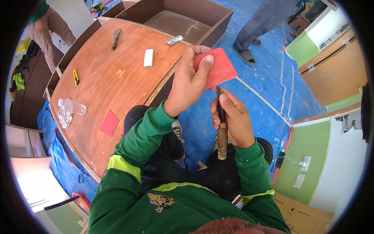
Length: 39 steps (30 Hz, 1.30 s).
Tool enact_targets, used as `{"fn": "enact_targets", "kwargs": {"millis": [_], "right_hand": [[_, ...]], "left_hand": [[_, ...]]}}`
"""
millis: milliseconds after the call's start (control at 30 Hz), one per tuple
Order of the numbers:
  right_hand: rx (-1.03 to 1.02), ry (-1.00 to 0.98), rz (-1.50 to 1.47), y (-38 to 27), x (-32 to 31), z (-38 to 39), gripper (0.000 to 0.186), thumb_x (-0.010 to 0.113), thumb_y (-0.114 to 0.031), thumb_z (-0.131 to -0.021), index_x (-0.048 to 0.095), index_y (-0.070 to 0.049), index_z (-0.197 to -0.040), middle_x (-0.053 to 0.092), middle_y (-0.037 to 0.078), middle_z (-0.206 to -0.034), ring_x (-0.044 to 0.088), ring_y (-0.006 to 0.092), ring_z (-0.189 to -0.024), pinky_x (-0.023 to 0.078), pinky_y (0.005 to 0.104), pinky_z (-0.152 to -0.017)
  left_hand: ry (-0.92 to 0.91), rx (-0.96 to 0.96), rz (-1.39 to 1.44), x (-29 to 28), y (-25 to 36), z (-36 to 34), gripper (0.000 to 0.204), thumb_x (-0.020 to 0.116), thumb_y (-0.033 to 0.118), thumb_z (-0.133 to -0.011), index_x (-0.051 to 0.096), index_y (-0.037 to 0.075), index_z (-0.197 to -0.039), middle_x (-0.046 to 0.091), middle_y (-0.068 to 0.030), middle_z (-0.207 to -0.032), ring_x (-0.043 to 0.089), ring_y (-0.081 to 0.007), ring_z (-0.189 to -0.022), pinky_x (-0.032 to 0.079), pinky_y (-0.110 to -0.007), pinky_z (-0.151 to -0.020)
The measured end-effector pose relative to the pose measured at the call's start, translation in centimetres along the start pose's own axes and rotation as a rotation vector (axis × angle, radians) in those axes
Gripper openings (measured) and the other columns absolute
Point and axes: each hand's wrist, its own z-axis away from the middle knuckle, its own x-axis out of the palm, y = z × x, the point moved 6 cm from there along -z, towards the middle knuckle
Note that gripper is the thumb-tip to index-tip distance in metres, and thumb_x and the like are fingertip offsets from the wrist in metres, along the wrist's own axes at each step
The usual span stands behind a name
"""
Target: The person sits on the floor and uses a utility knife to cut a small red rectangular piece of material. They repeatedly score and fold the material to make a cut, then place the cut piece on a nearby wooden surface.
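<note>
My left hand (189, 80) is closed on a stiff red flat piece (220, 69), thumb on its upper face, and holds it up over the gap beside the wooden panel. Just below it, my right hand (235, 117) grips a chisel-like tool by its dark, narrow blade (221, 104). The tool's worn wooden handle (222, 142) points down toward my lap, and its upper tip comes close to the red piece's lower edge; I cannot tell if they touch. A second red piece (109, 123) lies flat on the wooden panel (95, 58) to my left.
On the panel are a dark-handled tool (115, 39), a yellow utility knife (75, 77), a plastic bottle (73, 106), a white block (148, 57) and a silvery packet (174, 40). A brown open cabinet (212, 31) stands behind. Two people stand nearby; blue sheeting (265, 85) covers the floor.
</note>
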Motion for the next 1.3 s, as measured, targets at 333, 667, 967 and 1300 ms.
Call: {"fn": "enact_targets", "kwargs": {"millis": [333, 667, 967, 1300], "right_hand": [[0.004, -0.016, -0.008, 0.1, -0.3, 0.1, 0.051, 0.052, -0.034, -0.115, 0.051, -0.001, -0.154, 0.063, 0.005, -0.094, 0.056, 0.0085, -0.066, 0.048, 0.0242, -0.057], [-0.009, -0.007, 0.006, 0.2, -0.3, 0.1, 0.055, 0.053, -0.035, -0.115, 0.049, 0.0, -0.156, 0.064, 0.005, -0.094, 0.056, 0.0092, -0.066, 0.048, 0.0253, -0.057], [0.003, -0.008, 0.184, 0.3, -1.1, 0.0, 0.053, 0.052, -0.035, -0.115, 0.05, 0.0, -0.155, 0.062, 0.004, -0.092, 0.055, 0.0079, -0.066, 0.048, 0.0254, -0.056], [-0.006, -0.084, 0.201, -0.4, -0.4, 0.4, 0.053, 0.051, -0.036, -0.115, 0.053, 0.001, -0.153, 0.063, 0.004, -0.092, 0.056, 0.0086, -0.066, 0.048, 0.0251, -0.056]], "left_hand": [[-0.018, 0.024, -0.045, 0.3, 0.8, 0.0, 0.029, 0.063, 0.023, -0.11, 0.06, -0.002, -0.125, 0.072, -0.0126, -0.106, 0.068, -0.0128, -0.091, 0.057, -0.031, -0.079], [-0.019, 0.035, -0.071, 0.2, 0.1, -0.1, 0.03, 0.064, 0.023, -0.11, 0.06, -0.002, -0.125, 0.072, -0.0122, -0.107, 0.067, -0.0127, -0.093, 0.057, -0.031, -0.081], [-0.065, 0.046, -0.108, 0.4, 0.4, 0.0, 0.029, 0.064, 0.023, -0.11, 0.06, -0.002, -0.125, 0.071, -0.0104, -0.109, 0.066, -0.0119, -0.098, 0.056, -0.03, -0.086], [-0.015, 0.019, -0.082, 0.2, 0.0, -0.1, 0.03, 0.065, 0.023, -0.109, 0.061, -0.002, -0.125, 0.073, -0.0137, -0.107, 0.069, -0.0138, -0.093, 0.058, -0.031, -0.079]]}}
